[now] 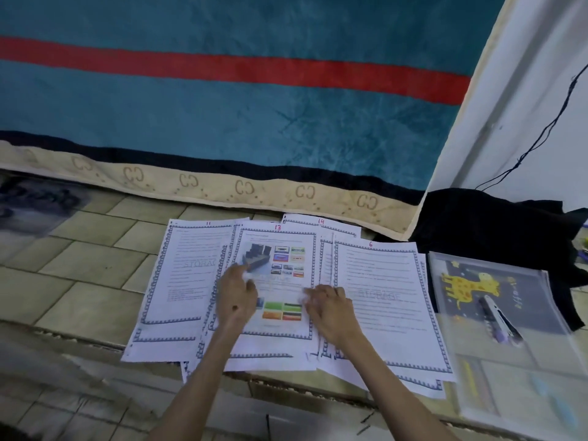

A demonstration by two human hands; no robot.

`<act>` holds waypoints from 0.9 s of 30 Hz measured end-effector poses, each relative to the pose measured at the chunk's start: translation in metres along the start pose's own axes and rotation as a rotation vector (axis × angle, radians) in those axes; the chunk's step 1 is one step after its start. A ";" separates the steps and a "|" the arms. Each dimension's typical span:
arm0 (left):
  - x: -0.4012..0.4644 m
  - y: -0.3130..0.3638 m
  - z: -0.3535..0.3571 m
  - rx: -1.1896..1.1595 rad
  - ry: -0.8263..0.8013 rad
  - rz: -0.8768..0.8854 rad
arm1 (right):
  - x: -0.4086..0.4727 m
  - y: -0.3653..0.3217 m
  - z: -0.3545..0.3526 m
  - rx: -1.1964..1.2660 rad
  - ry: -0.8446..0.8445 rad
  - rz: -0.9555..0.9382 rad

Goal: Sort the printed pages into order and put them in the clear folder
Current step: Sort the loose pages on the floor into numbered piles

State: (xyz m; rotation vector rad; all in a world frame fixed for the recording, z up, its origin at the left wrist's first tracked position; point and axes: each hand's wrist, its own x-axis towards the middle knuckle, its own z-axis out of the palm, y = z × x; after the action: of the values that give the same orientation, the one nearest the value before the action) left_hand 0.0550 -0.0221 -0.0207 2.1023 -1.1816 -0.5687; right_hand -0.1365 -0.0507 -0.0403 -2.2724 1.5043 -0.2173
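Page 13, long axis running away from the person, under both hands: left hand and right hand rest loosely curled on it, gripping nothing; folder lies right, nearer the right hand.

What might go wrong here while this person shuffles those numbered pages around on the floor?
1. The pages overlap loosely, page 13 lying over its neighbours, so a sheet hidden underneath could be missed and the order end up wrong.
2. Both hands, left hand and right hand, rest on the spread; a quick sweep could crease or scatter sheets such as page 6.
3. A pen lies on the clear folder and may roll off when that is lifted.
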 end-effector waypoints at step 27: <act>0.055 -0.038 -0.043 -0.086 -0.194 -0.078 | 0.068 -0.118 0.009 0.686 -0.075 0.205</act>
State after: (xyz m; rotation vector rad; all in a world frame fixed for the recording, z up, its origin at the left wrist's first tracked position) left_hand 0.1325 -0.0412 -0.0211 2.0629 -1.1616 -0.8609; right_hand -0.0054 -0.0704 -0.0059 -1.5609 1.3419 -0.4947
